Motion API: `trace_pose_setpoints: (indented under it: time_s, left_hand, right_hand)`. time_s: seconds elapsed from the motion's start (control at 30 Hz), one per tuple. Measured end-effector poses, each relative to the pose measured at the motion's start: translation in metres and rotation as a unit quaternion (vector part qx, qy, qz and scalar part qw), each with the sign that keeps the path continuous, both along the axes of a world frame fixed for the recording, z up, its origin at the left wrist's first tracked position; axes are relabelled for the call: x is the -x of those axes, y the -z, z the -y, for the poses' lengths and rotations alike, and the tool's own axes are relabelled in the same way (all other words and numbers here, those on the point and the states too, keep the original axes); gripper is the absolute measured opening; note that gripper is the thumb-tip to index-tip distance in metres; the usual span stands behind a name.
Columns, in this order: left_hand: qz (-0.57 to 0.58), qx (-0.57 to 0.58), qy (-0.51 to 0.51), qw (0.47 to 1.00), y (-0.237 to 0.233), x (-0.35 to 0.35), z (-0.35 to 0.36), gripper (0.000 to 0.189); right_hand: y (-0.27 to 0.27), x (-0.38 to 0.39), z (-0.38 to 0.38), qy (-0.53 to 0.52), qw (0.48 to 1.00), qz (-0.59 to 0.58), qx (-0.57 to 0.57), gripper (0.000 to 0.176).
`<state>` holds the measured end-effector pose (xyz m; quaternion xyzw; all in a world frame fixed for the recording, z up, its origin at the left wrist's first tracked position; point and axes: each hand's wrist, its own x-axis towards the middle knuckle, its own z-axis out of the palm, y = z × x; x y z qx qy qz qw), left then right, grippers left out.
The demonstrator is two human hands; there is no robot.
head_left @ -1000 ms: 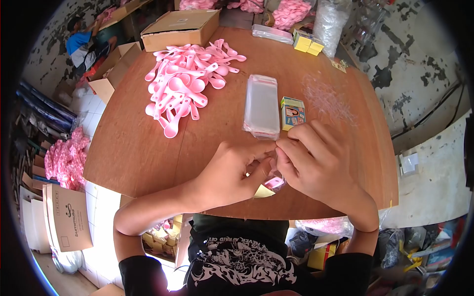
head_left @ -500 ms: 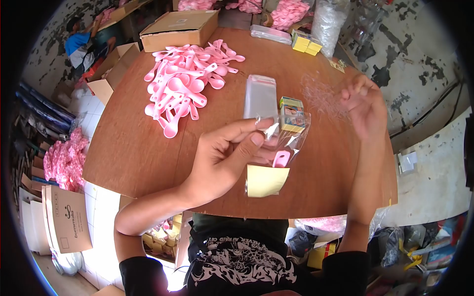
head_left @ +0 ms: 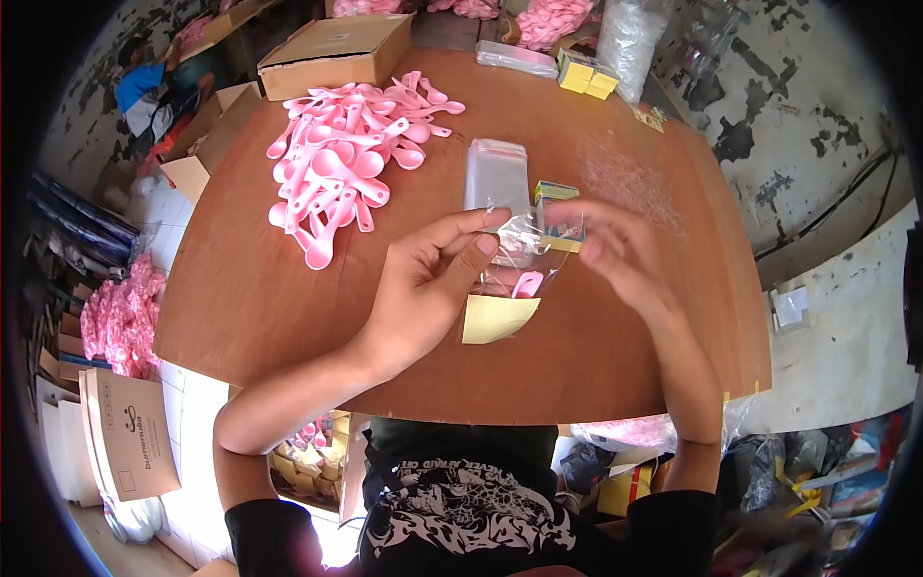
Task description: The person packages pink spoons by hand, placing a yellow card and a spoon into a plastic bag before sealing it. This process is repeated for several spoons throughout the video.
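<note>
My left hand [head_left: 418,279] is closed in a pinch on the upper edge of a clear plastic bag [head_left: 519,234]. Inside the bag are a pink spoon [head_left: 527,284], with its handle end showing, and a pale yellow card [head_left: 500,318] low down. My right hand [head_left: 627,255], slightly blurred, is at the bag's right side with thumb and fingers apart. Behind the bag, a stack of clear bags [head_left: 496,173] lies flat beside a small printed box [head_left: 556,192], which the right fingers partly cover.
A heap of pink spoons [head_left: 336,163] lies left on the wooden table [head_left: 260,317], before a cardboard box [head_left: 336,53]. Thin clear strips [head_left: 630,183] are scattered at right. Yellow boxes [head_left: 586,75] and a plastic roll [head_left: 630,43] stand behind. Another person [head_left: 144,96] sits far left.
My right hand has come from the right, above the clear strips, in to the bag's side. The left hand still holds the bag, now slightly higher. The whole view has shifted slightly.
</note>
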<state>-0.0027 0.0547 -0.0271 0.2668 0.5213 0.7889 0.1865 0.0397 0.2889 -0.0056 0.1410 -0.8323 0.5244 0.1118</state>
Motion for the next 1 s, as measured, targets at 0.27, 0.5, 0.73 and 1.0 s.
trace_pose_setpoints:
  time_s: [0.27,0.5,0.73,1.0]
  left_hand:
    - [-0.194,-0.045,0.014,0.98,0.004,0.01,0.004,0.068]
    - [-0.107,0.121,0.095,0.982,0.018,0.011,0.005,0.059]
    - [-0.109,0.161,0.108,0.975,0.042,0.02,0.002,0.05]
    - [0.035,0.142,0.064,0.987,0.046,0.022,0.002,0.025]
  right_hand:
    - [-0.033,-0.006,0.043,-0.019,0.97,-0.193,-0.145,0.006]
    - [-0.019,-0.015,0.047,0.049,0.998,0.041,0.001,0.012]
    - [0.034,-0.016,0.031,0.005,0.956,0.189,0.225,0.016]
    - [0.057,-0.016,0.031,0.048,0.962,0.15,0.223,0.015]
